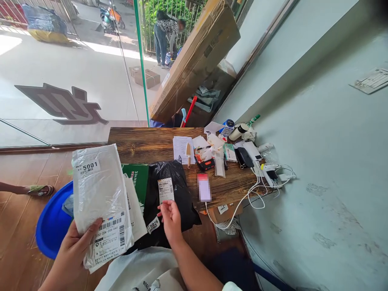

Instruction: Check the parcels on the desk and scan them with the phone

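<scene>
My left hand (79,241) grips the lower left edge of a white plastic mailer (101,190), its thumb on top; the mailer bears a "5001" label and a shipping label. Behind it shows a second white packet (135,210). My right hand (169,218) is over a black plastic parcel (178,182), fingers curled near the lower end of its white label (166,190); whether something thin is between them is too small to tell. A "5026" sticker (153,225) is left of that hand. A green package (138,178) lies between the mailers and the black parcel.
The wooden table (145,141) holds papers (182,148), a knife (188,155), a phone (204,188) and a white-cabled power strip (271,176). A blue basin (50,226) stands left. Beyond the glass are a long carton (197,56) and a bending person (166,32); a sandaled foot (41,190) shows left.
</scene>
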A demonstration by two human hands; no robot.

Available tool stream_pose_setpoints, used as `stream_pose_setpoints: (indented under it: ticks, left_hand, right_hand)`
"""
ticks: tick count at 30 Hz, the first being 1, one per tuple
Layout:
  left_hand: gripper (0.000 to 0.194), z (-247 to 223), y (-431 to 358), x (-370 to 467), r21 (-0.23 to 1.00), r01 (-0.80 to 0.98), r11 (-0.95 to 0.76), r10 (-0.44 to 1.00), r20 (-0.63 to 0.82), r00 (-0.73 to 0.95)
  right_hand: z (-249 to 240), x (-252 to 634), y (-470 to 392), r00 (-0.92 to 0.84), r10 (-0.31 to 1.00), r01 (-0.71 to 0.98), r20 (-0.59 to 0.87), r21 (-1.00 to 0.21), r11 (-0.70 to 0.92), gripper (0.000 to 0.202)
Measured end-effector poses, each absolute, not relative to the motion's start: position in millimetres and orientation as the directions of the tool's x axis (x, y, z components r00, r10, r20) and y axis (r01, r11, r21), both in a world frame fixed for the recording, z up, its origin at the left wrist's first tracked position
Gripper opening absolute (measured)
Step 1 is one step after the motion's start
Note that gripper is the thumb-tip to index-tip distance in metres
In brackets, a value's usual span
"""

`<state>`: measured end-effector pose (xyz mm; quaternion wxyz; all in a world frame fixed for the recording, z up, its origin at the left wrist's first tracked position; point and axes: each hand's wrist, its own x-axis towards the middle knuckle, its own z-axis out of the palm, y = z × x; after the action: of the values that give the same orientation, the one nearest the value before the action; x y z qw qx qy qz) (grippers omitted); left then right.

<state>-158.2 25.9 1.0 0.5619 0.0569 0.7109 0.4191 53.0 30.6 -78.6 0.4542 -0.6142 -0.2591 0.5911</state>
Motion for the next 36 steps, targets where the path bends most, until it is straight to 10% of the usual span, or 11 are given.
stream_pose_setpoints:
  ticks: [9, 18, 22, 25, 30, 36]
  left_hand:
    - [0.084, -10, 20, -173, 0.670, -0.399, 0.626, 0.553, -0.742, -0.379]
    - [0.072, -58, 30, -82, 0.820, -0.166, 0.547, 0.831, -0.557, -0.014]
    - [0.070, -80, 34, -68, 0.930, 0.323, 0.179, 0.982, -0.191, 0.007]
    - [0.053, -78, 32, -94, 0.838, 0.545, 0.018, 0.999, 0.012, -0.052]
    - [0.067, -83, 27, -175, 0.663, 0.654, 0.364, 0.854, 0.042, -0.518]
    - [0.082, -102, 25, -216, 0.511, 0.457, 0.728, 0.671, -0.398, -0.625]
  right_hand:
    - [-106, 114, 26, 0.374, 0.801, -0.085, -0.467, -0.878, -0.472, 0.054]
    - [-90, 102, 20, -0.159, 0.875, -0.333, -0.456, -0.810, -0.483, 0.078]
    - [-102, 124, 37, 0.078, 0.888, 0.141, -0.454, -0.876, -0.460, 0.057]
    - [-114, 142, 45, 0.282, 0.899, 0.549, -0.336, -0.712, -0.438, 0.050]
    - [-119, 139, 39, 0.247, 0.969, 0.727, 0.014, -0.664, -0.176, 0.047]
    - [-118, 56, 19, -0.268, 0.930, 0.578, -0.253, -0.814, -0.055, 0.072]
